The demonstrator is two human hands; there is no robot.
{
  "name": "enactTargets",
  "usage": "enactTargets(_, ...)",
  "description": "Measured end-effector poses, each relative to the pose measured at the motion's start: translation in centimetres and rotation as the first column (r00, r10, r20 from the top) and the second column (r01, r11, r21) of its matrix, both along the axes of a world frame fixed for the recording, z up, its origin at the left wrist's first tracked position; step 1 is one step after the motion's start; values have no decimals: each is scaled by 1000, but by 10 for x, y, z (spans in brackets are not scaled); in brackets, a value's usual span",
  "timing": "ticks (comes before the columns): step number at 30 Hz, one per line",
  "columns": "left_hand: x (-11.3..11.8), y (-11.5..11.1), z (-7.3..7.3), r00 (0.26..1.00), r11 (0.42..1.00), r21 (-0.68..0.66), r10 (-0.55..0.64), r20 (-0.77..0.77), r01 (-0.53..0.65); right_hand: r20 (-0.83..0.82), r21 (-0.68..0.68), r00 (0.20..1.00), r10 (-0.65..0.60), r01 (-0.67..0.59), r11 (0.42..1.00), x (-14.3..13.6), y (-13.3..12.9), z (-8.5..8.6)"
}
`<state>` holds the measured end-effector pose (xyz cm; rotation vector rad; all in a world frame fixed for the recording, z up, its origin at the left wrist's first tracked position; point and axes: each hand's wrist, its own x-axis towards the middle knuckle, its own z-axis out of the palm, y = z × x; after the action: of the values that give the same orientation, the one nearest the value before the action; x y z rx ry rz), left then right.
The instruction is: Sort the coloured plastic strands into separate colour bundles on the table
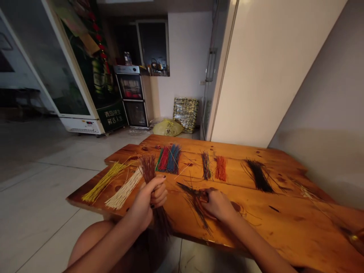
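Loosely, dark strands (202, 217) flank right grip (218, 204) holding scissors (193, 191); left grip (155, 194) clasps brown bundle (148, 168).

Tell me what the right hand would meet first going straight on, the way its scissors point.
Likely the left hand, which grips the brown bundle. Relative height is unclear, so the scissors in the right hand might pass beneath it instead.

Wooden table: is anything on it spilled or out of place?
Yes, some strays. Loose dark strands lie scattered beside the scissors in the right hand, unlike the tidy orange bundle. Strands also splay from the black bundle, and one pale strand lies apart. I see no obvious damage.
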<state>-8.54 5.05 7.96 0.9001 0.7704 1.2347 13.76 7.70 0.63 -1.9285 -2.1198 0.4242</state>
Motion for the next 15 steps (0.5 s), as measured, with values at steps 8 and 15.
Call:
enactTargets(8, 21, 32, -42, 980, 950, 287, 159, -119, -120, 121, 7, 993, 7, -7, 1000, 10, 1, -21)
enactTargets(15, 35, 51, -83, 980, 961, 271, 99, -175, -49, 16, 86, 1000, 23, -24, 996, 18, 0, -20)
